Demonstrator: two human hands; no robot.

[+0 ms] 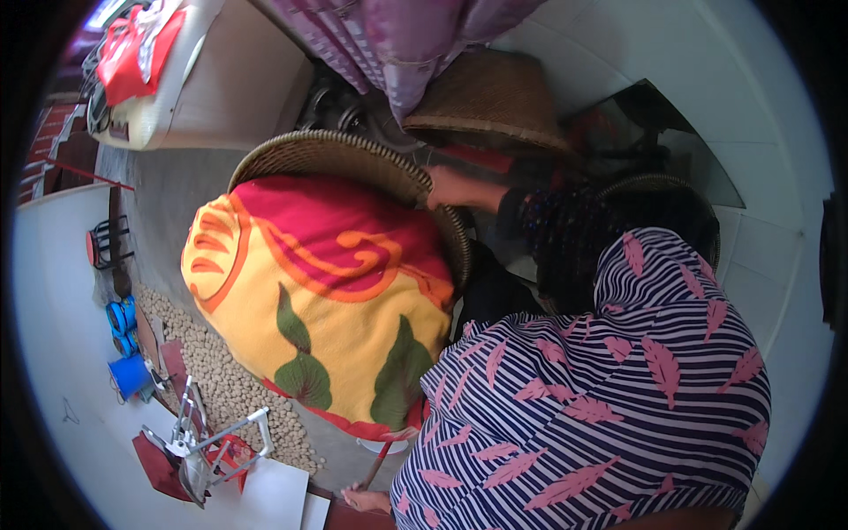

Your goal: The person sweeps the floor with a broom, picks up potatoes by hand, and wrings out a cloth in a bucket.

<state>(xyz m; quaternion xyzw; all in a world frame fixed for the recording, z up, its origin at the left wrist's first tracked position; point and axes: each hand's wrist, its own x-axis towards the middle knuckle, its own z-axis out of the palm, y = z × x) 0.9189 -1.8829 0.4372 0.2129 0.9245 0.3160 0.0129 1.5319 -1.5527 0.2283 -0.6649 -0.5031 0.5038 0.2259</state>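
Note:
Before me stands a large round woven bamboo basket (344,149), tilted so its far rim rises. A thick fleece blanket (318,278) in yellow, red and orange, with green leaves, bulges over its contents and hides them. My right hand (454,189), in a dark sleeve, grips the basket's rim, fingers curled over the edge. Low in the picture, my left hand (366,500) is partly hidden by my striped, feather-patterned garment (583,397). It meets the end of a reddish stick (376,467); whether its fingers hold the stick cannot be told.
Pale, round, walnut-like things (218,371) cover the floor past the basket. A folded metal-framed item (199,437) and a blue bucket (129,374) are at left. Another woven basket (490,93) tips beneath a purple curtain (411,40), beside a leaning dark glass panel (682,152).

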